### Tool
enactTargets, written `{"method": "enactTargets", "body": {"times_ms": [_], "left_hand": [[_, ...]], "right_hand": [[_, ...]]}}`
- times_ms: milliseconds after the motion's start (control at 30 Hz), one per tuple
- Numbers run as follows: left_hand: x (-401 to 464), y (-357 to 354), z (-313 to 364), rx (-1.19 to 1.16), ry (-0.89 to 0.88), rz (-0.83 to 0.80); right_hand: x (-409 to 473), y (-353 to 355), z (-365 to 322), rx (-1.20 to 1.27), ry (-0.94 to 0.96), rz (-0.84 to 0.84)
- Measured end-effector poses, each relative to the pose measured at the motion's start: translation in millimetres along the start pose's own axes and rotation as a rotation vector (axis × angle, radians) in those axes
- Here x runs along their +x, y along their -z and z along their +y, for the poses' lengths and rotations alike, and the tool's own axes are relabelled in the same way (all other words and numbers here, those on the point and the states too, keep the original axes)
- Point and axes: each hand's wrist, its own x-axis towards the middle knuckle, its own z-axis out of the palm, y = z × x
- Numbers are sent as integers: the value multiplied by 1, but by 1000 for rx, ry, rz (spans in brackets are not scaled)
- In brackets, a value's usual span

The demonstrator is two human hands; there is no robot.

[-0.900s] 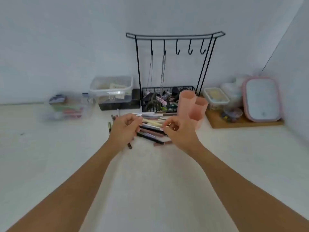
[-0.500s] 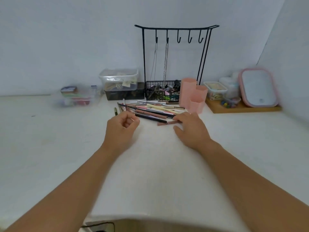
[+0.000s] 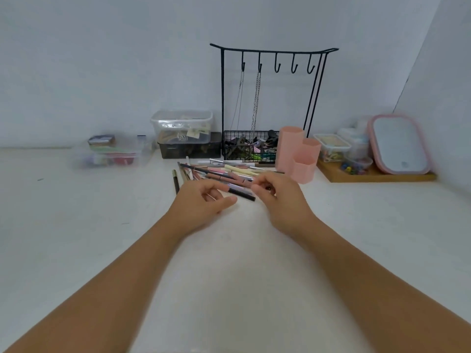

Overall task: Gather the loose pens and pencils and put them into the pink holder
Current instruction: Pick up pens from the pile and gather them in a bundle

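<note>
1. Left hand [image 3: 201, 202]: hovers low over the white counter [image 3: 76, 238] at the near-left edge of the pile; fingers [image 3: 224, 187] loosely curled with a narrow gap to the thumb, holding nothing that can be seen.
2. Right hand [image 3: 277, 197]: just right of the left hand, at the near-right edge of the pile; its fingers are curled inward, and motion blur leaves it unclear whether they pinch a pen.
3. Loose pens and pencils [image 3: 224, 173]: a fanned pile lying flat on the counter directly beyond both sets of fingers, mostly pink, cream and black barrels. A black pen [image 3: 242, 195] lies between the two hands, its near end close to the left fingertips.
4. Dark pencil [image 3: 175, 183]: lies apart from the pile, just left of and beyond the left hand.
5. Pink holder [image 3: 298, 154]: upright hexagonal tubes of stepped height, beyond and right of the right fingers, beside the pile's right end.
6. Black wire rack [image 3: 274, 50]: stands behind the pile with hooks, two hanging chains and a basket of small items.
7. Clear lidded box [image 3: 182, 124]: beyond and left of the left fingers, stacked on a dark box.
8. Wooden tray [image 3: 377, 175]: far right of the right fingers, bearing small containers and a pink-framed mirror [image 3: 400, 143].
</note>
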Motion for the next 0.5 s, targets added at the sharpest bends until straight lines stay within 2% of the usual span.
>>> {"method": "enactTargets", "body": {"times_ms": [100,167,333,400,500], "left_hand": [[1,1,3,-165,42,-54],[1,3,6,-224,67,-85],[2,1,7,-259,69,-93],[3,1,8,-294,60,-48],[7,5,8,-461,140,163]], "right_hand": [[3,-15,-27,484,-105,61],[3,-23,-34,613,-101,33],[-1,-36,-31,601,-94,-68],[1,-36,-30,550,-78,-75],[9,-23,-19,213,-9,160]]}}
